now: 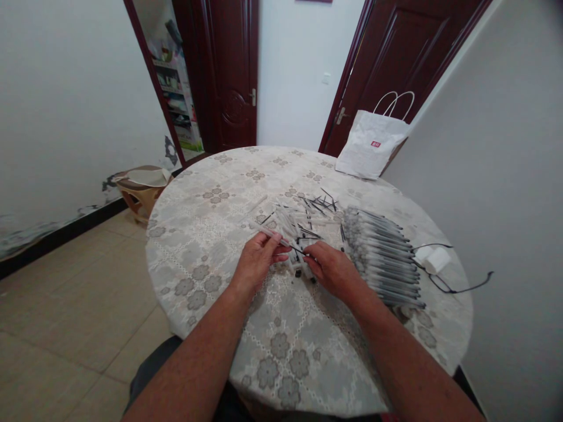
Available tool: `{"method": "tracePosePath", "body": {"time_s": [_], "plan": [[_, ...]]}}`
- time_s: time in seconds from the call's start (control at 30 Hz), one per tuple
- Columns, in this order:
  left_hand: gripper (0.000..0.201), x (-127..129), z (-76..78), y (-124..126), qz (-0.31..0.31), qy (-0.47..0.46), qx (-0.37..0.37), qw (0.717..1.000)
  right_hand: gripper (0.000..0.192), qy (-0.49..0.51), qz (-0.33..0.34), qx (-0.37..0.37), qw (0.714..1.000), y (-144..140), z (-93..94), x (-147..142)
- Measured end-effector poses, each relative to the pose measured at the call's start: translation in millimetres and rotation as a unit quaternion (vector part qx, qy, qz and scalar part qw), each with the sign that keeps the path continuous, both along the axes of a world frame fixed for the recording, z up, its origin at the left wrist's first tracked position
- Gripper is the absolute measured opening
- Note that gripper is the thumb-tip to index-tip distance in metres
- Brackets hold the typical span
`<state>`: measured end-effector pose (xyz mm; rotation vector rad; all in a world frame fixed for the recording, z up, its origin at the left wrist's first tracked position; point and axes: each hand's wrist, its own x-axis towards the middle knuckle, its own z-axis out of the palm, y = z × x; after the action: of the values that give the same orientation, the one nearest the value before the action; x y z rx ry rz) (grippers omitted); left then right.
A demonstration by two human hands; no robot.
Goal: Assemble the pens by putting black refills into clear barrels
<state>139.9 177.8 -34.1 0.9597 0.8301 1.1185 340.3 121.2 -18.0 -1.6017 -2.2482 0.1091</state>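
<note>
A: What is the left hand point(259, 258) doing at the centre of the frame?

B: Its fingers are pinched round a thin clear plastic pen barrel point(268, 233), which slants up and to the left, so its near end points toward the other hand.

A: And the right hand point(332, 268)?

B: It seems to pinch a thin black refill rod point(295, 249) lying between the two hands, tip toward the barrel's opening. The fingertips curl under, so I cannot tell how firm that grip is.

A: Why is so much scattered just above the hands?

B: A loose heap of clear barrels and black refills point(303, 220) lies within easy reach. To the right, a neat row of grey finished pens point(387, 258) lies side by side, likely to keep done ones apart.

A: Anything else?

B: All of it rests on a round table with a pale floral cloth point(211, 234). A white charger with a black cable point(435, 261) sits at right, and a white paper bag point(373, 146) leans near the dark door at upper right.
</note>
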Motion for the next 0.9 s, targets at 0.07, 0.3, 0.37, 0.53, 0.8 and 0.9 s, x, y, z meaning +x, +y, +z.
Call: {"method": "tracePosePath", "body": {"time_s": [0.07, 0.3, 0.37, 0.53, 0.8, 0.9], "plan": [[0.030, 1, 0.0, 0, -0.017, -0.011, -0.012, 1.000, 0.017, 0.076, 0.020, 0.037, 0.996, -1, 0.6, -3], [0.022, -2, 7.7, -5, -0.111, -0.072, -0.091, 0.987, 0.011, 0.256, 0.030, 0.060, 0.964, -8, 2.6, -15], [0.022, -4, 9.4, -7, -0.160, -0.069, -0.102, 0.979, 0.011, 0.279, 0.014, 0.046, 0.959, -9, 1.2, -16], [0.019, -7, 13.1, -12, -0.217, -0.099, -0.128, 0.963, 0.023, 0.375, -0.003, -0.020, 0.927, -11, -1.4, -17], [0.017, -13, 16.7, 7, -0.016, -0.220, -0.164, 0.962, 0.014, 0.279, -0.061, -0.004, 0.958, -3, 9.7, 9], [0.018, -14, 13.9, 12, 0.034, -0.236, -0.164, 0.957, 0.006, 0.127, -0.022, -0.048, 0.991, -2, 13.7, 26]]}}
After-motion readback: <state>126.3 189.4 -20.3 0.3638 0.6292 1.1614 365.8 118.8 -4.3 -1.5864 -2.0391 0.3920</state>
